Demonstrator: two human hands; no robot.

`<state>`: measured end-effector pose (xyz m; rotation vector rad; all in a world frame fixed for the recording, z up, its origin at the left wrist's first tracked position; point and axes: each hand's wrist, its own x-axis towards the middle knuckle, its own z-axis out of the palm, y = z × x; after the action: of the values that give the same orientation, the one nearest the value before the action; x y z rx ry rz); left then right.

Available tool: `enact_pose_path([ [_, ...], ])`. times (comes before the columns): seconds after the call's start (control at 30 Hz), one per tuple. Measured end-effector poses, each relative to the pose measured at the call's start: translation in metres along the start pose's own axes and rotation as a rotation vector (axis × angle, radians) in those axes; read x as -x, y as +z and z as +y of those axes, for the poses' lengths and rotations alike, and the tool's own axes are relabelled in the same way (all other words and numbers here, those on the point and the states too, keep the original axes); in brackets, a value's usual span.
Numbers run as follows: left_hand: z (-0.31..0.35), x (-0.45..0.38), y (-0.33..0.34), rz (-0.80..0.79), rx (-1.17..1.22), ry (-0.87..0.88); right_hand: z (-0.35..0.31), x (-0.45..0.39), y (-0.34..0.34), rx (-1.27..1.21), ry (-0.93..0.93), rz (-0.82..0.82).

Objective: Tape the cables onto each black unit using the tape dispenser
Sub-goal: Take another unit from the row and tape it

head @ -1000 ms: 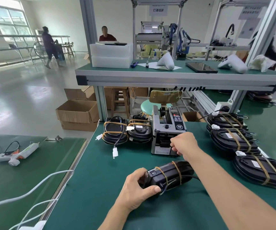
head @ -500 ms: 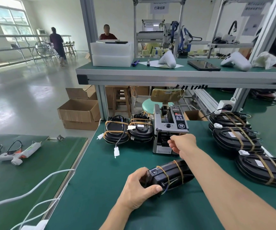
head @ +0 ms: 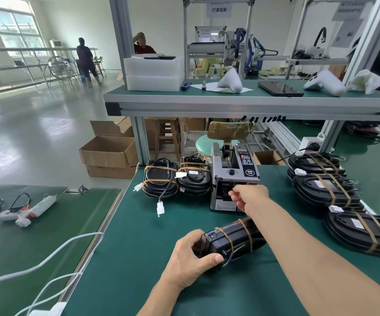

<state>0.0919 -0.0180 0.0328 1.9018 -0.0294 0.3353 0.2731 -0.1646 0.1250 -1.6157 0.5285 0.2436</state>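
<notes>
Since a second ago the right hand (head: 248, 198) has lifted from low at the front of the tape dispenser (head: 233, 176) to its outlet slot, where thumb and forefinger are now pinched together at the mouth; whether a strip of tape is between them cannot be told. Meanwhile the left hand (head: 192, 258) keeps its hold on the near end of the black unit (head: 232, 240), fingers curled over the top and thumb along the side facing the camera, pressing it onto the green table (head: 138, 247). That unit lies tilted on its side in front of the dispenser, with two brownish tape bands around it and thin wires showing at the thumb. Left of the dispenser, touching it, stand two taped units (head: 177, 180) side by side at the table's far edge, a cable with a white plug (head: 160, 210) hanging forward from the left one. To the right, well apart from the hands, three more taped units (head: 328, 192) lie overlapping in a row running toward the camera. On the neighbouring table to the left rests a white glue gun (head: 28, 209), and white cables (head: 47, 261) run across its near corner. Above the dispenser a shelf (head: 230, 106) carries white foam trays, a dark tablet and white plastic parts.
</notes>
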Motion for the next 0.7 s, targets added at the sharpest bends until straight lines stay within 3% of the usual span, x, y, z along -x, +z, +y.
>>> enact_pose_path([
  [0.7, -0.0043, -0.0003, 0.0007, -0.010, 0.010, -0.012, 0.0026, -0.0044, 0.0055, 0.029, -0.001, 0.053],
])
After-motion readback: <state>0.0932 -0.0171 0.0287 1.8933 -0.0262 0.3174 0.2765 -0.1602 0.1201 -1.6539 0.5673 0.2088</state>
